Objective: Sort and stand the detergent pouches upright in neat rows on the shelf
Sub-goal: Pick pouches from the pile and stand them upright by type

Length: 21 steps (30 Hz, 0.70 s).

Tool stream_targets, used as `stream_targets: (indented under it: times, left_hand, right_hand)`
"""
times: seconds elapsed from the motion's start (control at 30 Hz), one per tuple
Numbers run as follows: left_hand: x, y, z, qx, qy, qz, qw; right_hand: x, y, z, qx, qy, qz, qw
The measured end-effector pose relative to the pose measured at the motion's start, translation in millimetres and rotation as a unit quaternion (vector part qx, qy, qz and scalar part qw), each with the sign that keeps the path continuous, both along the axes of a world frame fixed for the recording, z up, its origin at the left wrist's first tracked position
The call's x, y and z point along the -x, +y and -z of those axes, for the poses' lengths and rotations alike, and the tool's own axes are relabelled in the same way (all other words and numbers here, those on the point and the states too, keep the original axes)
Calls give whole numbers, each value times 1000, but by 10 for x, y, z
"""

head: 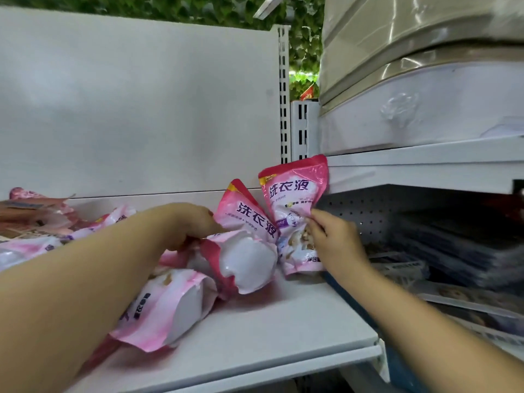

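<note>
While both hands grip pouches, right hand (334,239) steadies the upright pouch (295,211).

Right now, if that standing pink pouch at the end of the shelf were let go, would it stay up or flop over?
Probably it would sag. The standing pouch leans on the neighbouring shelf's edge while the right hand pinches its side. Its film looks creased and soft, so likely floppy. The bulging pouches lying nearby suggest liquid that shifts, making it bottom-heavy yet wobbly.

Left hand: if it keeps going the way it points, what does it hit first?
Probably the tilted pink pouch right ahead of the left hand; its fingertips look nearly on it already. Behind that stands the upright pouch which the right hand pinches. Depth is unclear.
</note>
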State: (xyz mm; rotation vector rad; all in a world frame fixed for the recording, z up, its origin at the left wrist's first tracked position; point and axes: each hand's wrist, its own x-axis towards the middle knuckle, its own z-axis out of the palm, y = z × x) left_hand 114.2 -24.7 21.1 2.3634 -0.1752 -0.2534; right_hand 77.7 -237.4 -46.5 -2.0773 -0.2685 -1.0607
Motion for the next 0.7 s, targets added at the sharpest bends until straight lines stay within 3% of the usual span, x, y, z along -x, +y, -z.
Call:
stream_targets:
  times: [0.23,0.37,0.47,0.6,0.7]
  left_hand:
    - [77,-53,-302,-10,-265,-43,963]
    - [304,253,-622,147,-284,-44,947]
    - [449,504,-762,232,-297,-69,924]
    - [547,897,-670,258,-327,-135,899]
    - [492,1231,-419,228,-299,-190,907]
  right_hand:
    - [26,-103,-137,41,-54,7,998]
    - [-146,-30,-166,-38,-66,13,997]
    - [-294,119,-224,-132,-80,-46,987]
    - [-482,347,-348,-244,-86,-140,956]
    - [-595,425,-279,-223,30,-153,962]
